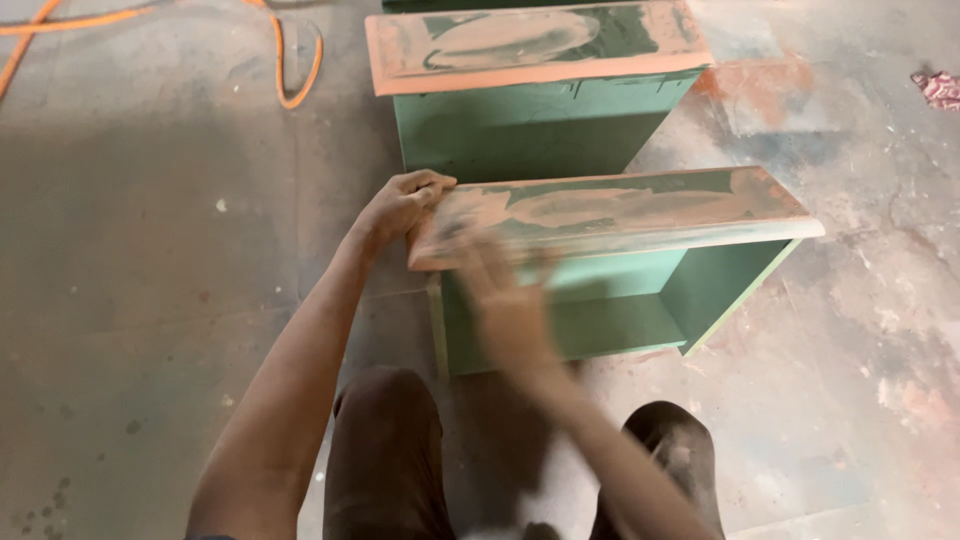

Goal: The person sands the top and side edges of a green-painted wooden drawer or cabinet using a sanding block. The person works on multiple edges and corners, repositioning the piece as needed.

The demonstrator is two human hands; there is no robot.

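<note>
- Left hand (400, 205): fingers curled over the near-left corner of the top board (610, 215) of the near green box (600, 300), gripping its edge.
- Right hand (505, 300): blurred w/ motion, in front of the board's front-left edge; fingers look spread, but can't tell if it holds anything or touches the wood.
- Near green box: sits on the floor (150, 300) just ahead of the person's knees (385, 440), open side facing the camera and a bit to the right.
- Long axis of top board runs left–right, far end angled slightly away to the right.
- Looks: green-painted wood, top smeared w/ orange-pink filler or dust, green patches showing through; front edge pale orange; inside plain green.
- Second green box (535, 95): behind it, close, same build and same orange-smeared top, long axis also left–right.
- Orange cable (300, 70): looped on floor, top left, well apart.
- Floor: grey concrete w/ orange stains by the boxes' right side.
</note>
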